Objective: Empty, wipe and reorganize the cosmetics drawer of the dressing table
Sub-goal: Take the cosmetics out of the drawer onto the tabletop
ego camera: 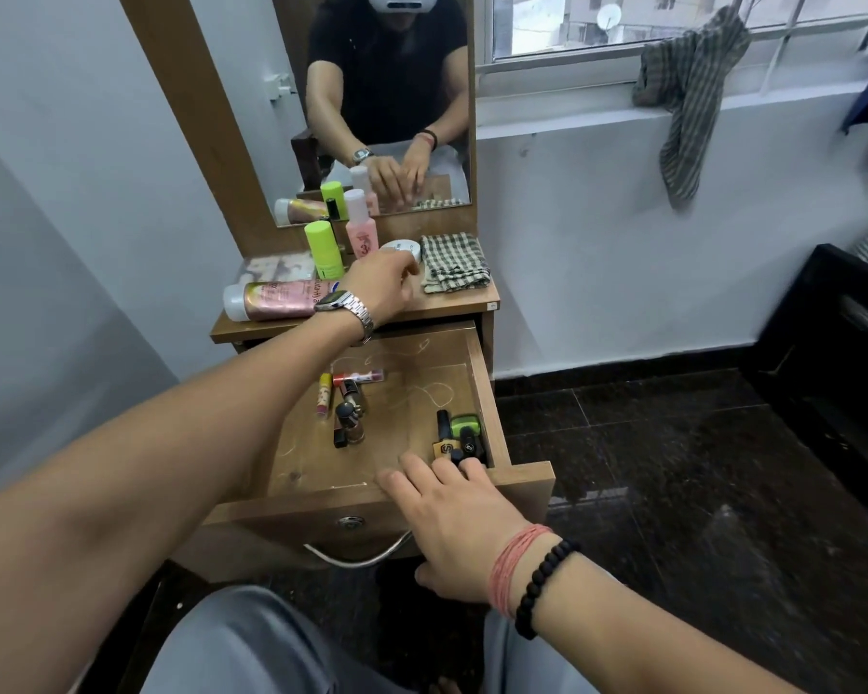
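Emptying stage of the drawer clean-out, read left to right. On the tabletop [452, 305] at far left lies a pink tube [271, 301] on its side; behind it stand a green stick [325, 248] and a pink bottle [361, 237]. The left hand [384, 285], watch at the wrist, reaches across to a white jar [401, 248] on the tabletop; its fingers curl over the jar, though whether they actually grip it cannot be told. Just right of the jar rests a folded checked cloth [454, 263]. Below, the drawer [477, 373] stands pulled out. Near its middle lies a cluster of lipsticks and small bottles [347, 403]; in the near right corner sit several dark tubes and a green case [459, 438]. The right hand [452, 513], fingers extended and relaxed, rests on the drawer's front edge, fingertips touching the corner group. Judged stage: emptying roughly half done. The next move calls for gathering the corner items, then the middle cluster, before the cloth can wipe the scratched drawer floor.
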